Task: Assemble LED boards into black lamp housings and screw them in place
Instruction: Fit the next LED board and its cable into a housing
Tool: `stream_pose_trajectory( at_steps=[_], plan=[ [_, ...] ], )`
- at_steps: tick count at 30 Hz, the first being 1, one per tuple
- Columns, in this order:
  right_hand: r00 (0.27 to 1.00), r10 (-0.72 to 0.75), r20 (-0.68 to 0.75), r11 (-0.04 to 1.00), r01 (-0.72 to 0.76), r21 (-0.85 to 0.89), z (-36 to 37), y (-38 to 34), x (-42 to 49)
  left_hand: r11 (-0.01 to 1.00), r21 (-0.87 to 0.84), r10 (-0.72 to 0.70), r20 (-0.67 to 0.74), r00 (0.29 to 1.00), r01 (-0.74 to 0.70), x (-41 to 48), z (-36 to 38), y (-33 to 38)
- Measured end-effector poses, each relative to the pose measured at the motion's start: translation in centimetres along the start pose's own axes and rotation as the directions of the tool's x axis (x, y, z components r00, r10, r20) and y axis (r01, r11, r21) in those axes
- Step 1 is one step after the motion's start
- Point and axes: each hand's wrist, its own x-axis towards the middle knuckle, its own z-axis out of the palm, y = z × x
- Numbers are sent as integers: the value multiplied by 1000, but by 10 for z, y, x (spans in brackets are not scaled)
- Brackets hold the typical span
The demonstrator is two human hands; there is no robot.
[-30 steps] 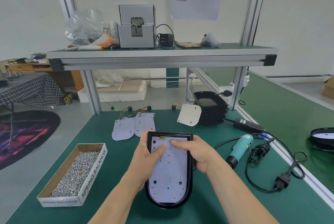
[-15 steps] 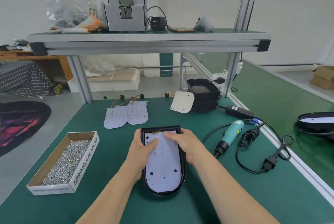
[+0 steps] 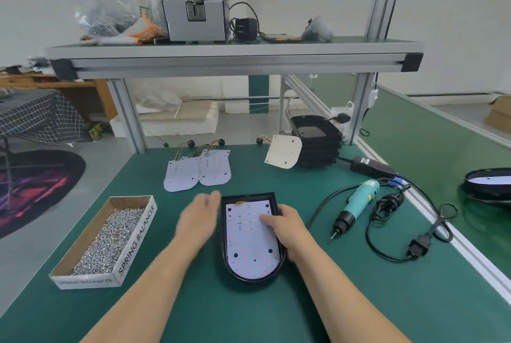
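Head view, entries near to far.

1. Surface (image 3: pixel 249 315): green mat. It has bare room at 6 o'clock of the work. Its right edge rail runs just beyond the cable loops.
2. Black lamp housing (image 3: pixel 251 279): lies flat at centre, long axis 12 to 6, rounded end at 6, square end at 12.
3. LED board (image 3: pixel 249 243): seated inside the housing, same axis, wires at its 12 o'clock end. The dark screw holes look unfilled, so screwing is judged not yet done.
4. Right hand (image 3: pixel 287 232): on the housing's 3 o'clock wall. Grip narrow, fingers hooked over the rim, thumb lying on the board.
5. Left hand (image 3: pixel 197 221): motion-blurred, just beside the 9 o'clock wall, apparently apart from it. Grip wide, fingers loose, carrying nothing.
6. Screw box (image 3: pixel 137 235): at 9 o'clock, open-topped, nearer the left hand, with bare mat between.
7. Electric screwdriver (image 3: pixel 356 207): at 2 to 3 o'clock, tip toward 7, nearer the right hand. Its cable loops could snag.
8. Spare LED boards (image 3: pixel 197 174): at 11 o'clock, flat.
9. Stacked housings (image 3: pixel 318 143): at 1 o'clock, with a board leaning against them.
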Motion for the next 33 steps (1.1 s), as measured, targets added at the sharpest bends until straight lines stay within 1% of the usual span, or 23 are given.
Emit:
stream_pose_trajectory(
  at_steps=[1,2,3,4,5,6,7,8,9,10,11,12,14,19,23,25,30,32,33],
  plan=[
    [1000,6,-5,1000,-6,4,1,0,1,994,102,54,-128,990,-41,5,-18,-7],
    [1000,9,-7,1000,-9,6,1,1,1,980,191,95,-254,963,-47,12,-41,-17],
    [1000,11,-8,1000,-11,5,2,1,1,967,253,115,-355,928,-23,18,-67,-30],
    [1000,14,-8,1000,-14,2,2,1,2,951,307,105,-412,905,30,22,-92,-44],
    [1000,15,-9,1000,-15,-3,3,1,2,921,376,69,-413,908,101,26,-113,-60],
    [1000,15,-12,1000,-16,-9,3,2,3,868,468,7,-351,936,169,28,-127,-72],
    [1000,16,-15,1000,-16,-14,3,2,3,795,572,-65,-249,966,201,28,-135,-83],
    [1000,18,-19,1000,-19,-16,4,2,3,724,663,-124,-145,982,189,26,-136,-93],
    [1000,21,-22,1000,-21,-17,4,2,4,692,704,-147,-84,986,163,24,-134,-101],
    [999,23,-23,1000,-23,-16,5,2,4,707,692,-131,-74,989,146,23,-130,-107],
    [1000,24,-21,1000,-24,-15,4,2,4,747,652,-88,-101,991,133,22,-126,-112],
    [1000,24,-17,1000,-25,-13,4,2,4,781,611,-50,-151,987,133,22,-124,-115],
    [1000,26,-18,1000,-26,-8,4,1,4,828,540,-20,-238,971,150,22,-119,-117],
    [999,46,-18,999,-45,23,4,3,5,842,520,7,-274,962,142,23,-117,-117],
    [998,54,-21,998,-53,37,3,3,4,881,450,15,-340,940,148,27,-119,-117],
    [999,52,-17,998,-51,37,3,2,4,901,401,-8,-363,932,164,28,-120,-117],
    [998,55,-14,998,-54,29,3,3,4,911,322,-125,-381,916,259,27,-123,-123],
    [998,59,-12,998,-58,29,3,3,4,939,202,-189,-376,907,279,27,-125,-125],
    [998,59,-12,998,-59,27,3,2,4,950,112,-229,-377,897,290,26,-126,-125]
  ],
)
